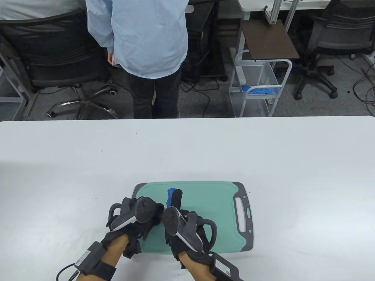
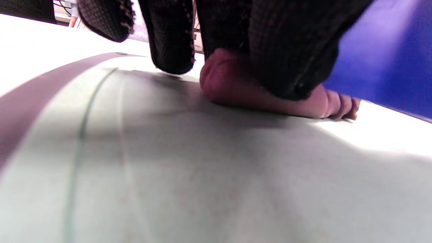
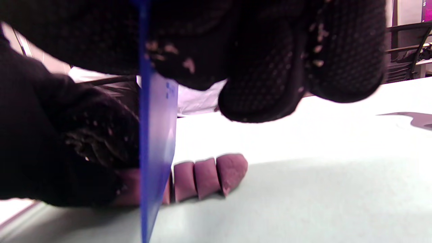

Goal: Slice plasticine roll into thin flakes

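Observation:
A pinkish-brown plasticine roll (image 2: pixel 236 87) lies on the green cutting board (image 1: pixel 211 205). My left hand (image 1: pixel 140 213) presses down on the roll with its gloved fingers (image 2: pixel 290 50). My right hand (image 1: pixel 181 222) grips a blue plastic knife (image 3: pixel 157 141), whose tip shows past the hands in the table view (image 1: pixel 170 194). The blade stands upright in the roll, right beside my left fingers. Three cut slices (image 3: pixel 206 179) lean together on the board to the right of the blade. In the table view the hands hide the roll.
The board has a grey rim and a handle slot (image 1: pixel 241 213) on its right side. The white table (image 1: pixel 88 164) stretches around it. A person in a light blue coat (image 1: pixel 146 38) stands beyond the far edge, with chairs and a wire cart (image 1: pixel 257 85).

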### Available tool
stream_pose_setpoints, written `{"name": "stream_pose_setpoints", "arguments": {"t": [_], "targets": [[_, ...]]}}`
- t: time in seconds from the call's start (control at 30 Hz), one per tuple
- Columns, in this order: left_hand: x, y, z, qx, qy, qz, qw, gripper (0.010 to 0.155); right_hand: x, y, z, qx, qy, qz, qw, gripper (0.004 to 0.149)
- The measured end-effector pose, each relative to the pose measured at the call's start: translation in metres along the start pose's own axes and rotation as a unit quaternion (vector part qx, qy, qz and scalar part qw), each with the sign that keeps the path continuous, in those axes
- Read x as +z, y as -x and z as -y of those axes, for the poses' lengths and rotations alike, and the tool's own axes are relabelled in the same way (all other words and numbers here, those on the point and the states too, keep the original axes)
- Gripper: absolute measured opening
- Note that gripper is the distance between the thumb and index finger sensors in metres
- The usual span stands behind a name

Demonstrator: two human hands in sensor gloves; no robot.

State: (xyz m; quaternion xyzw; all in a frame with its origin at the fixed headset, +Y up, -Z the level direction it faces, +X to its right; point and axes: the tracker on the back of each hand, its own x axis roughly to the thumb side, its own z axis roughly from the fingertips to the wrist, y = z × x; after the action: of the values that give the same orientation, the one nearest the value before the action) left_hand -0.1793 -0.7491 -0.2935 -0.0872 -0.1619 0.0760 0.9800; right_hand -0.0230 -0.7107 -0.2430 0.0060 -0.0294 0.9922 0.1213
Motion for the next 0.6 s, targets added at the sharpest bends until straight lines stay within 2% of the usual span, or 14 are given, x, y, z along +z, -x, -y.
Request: {"name": "stream_pose_setpoints", "arguments": {"t": [0.23,0.6], "targets": [[0.000,0.001,0.001,0.009,0.000,-0.001,1.000,0.053,0.009,-0.010,0.012,0.002,0.006,0.002,1.000,0.082],[-0.001,0.002,0.001,0.012,0.000,0.001,1.000,0.051,0.012,-0.021,0.007,0.024,0.008,0.007,1.000,0.081]]}}
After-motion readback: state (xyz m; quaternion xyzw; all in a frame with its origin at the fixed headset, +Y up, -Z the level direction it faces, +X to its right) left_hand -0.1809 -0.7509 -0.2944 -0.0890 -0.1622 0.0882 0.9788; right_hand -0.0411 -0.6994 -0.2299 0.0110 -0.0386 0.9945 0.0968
